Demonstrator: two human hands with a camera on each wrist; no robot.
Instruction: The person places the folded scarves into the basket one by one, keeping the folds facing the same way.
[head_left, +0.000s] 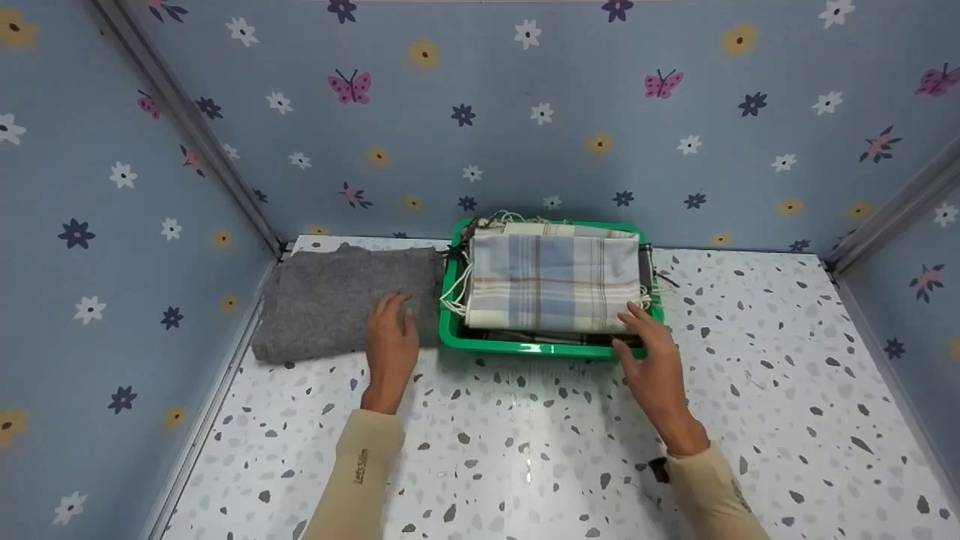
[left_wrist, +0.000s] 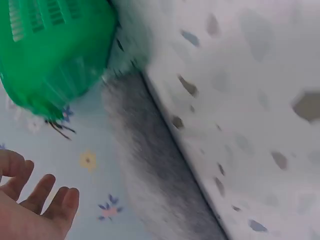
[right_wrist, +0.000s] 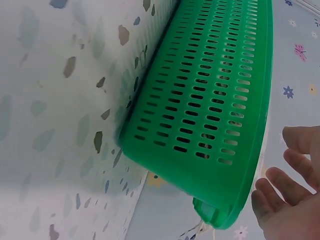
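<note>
A folded plaid scarf (head_left: 555,281), cream and light blue with white fringe, lies on top of other fringed cloths in a green plastic basket (head_left: 525,349). To the basket's left, a folded grey cloth (head_left: 322,307) lies flat. My left hand (head_left: 391,341) hovers over the right part of the grey cloth, its fingers loosely bent and holding nothing. At the basket's front right corner is my right hand (head_left: 654,367), fingers spread, fingertips right by the scarf's edge. In the right wrist view, that hand (right_wrist: 292,195) has nothing in its grasp beside the slotted basket wall (right_wrist: 200,100).
The white speckled tabletop (head_left: 525,450) extends in front of the basket and to its right. Flower-patterned panels (head_left: 480,112) stand behind and on both sides. Dark cloth with black fringe (head_left: 649,262) sticks out at the basket's right end.
</note>
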